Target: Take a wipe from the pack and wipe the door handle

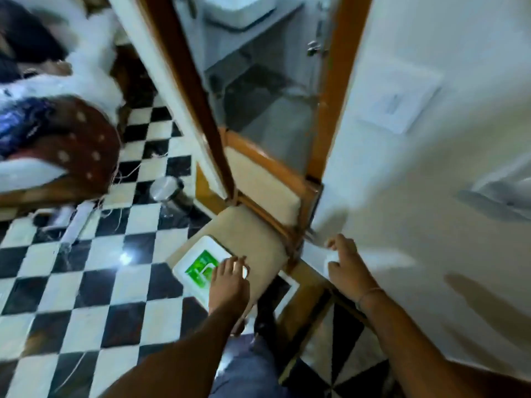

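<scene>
**Pulling a soft wipe from a light pack**

Pressing our left hand [228, 282] flat on the wipe pack [201, 268], fingers spread and gripping nothing, we steady it on the chair seat [253, 234]. Our right hand [343, 264] is curled around something white, probably a wipe [330, 258], though blur hides how firmly we pinch it. We judge the pack light, slick and apt to slide, so it needs holding down near its opening. The wipe looks limp and damp; we should bunch it in our fingertips. We cannot pick out the door handle with certainty.
</scene>
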`<action>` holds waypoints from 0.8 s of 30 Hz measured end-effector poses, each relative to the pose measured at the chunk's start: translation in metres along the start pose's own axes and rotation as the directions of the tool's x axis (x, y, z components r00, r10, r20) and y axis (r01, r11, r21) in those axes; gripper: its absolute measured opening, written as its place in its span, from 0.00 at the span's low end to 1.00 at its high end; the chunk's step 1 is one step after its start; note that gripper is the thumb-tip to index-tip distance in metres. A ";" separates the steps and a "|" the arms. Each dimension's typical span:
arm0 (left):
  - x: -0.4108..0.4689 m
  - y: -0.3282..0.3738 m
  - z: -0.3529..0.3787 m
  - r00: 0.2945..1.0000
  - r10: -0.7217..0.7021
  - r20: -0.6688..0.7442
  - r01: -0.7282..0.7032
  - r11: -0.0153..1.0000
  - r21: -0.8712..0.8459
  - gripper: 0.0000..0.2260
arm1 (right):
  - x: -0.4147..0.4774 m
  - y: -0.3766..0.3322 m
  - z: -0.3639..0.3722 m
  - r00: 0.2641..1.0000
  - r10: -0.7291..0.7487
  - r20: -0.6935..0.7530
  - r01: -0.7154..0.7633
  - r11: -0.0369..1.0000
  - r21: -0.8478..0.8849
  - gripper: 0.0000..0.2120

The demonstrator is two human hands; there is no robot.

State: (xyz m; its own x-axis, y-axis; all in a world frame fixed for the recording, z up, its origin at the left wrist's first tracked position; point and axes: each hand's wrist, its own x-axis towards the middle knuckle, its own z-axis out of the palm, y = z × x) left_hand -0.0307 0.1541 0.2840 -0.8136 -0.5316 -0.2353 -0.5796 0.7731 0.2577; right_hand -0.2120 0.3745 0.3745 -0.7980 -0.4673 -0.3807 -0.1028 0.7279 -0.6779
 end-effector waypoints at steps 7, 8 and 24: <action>0.009 -0.148 0.098 0.801 -0.593 0.083 0.592 0.766 -0.250 0.31 | 0.098 -0.018 0.196 0.926 0.007 0.379 0.043 0.991 -0.124 0.13; 0.014 -0.163 0.114 0.796 -0.593 0.119 0.602 0.759 -0.248 0.32 | 0.111 -0.014 0.223 0.919 0.013 0.395 0.040 0.991 -0.126 0.13; 0.106 -0.212 0.234 0.873 -0.349 0.341 0.371 0.929 0.003 0.32 | 0.227 0.044 0.438 0.804 -0.045 0.593 0.460 0.680 -0.571 0.24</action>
State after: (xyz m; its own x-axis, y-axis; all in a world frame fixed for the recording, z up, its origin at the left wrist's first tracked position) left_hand 0.0164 0.0155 -0.0151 -0.4921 -0.6159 -0.6153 -0.8398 0.5221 0.1489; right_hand -0.1374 0.0809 -0.0167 -0.2845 -0.7063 -0.6482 -0.7756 0.5670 -0.2773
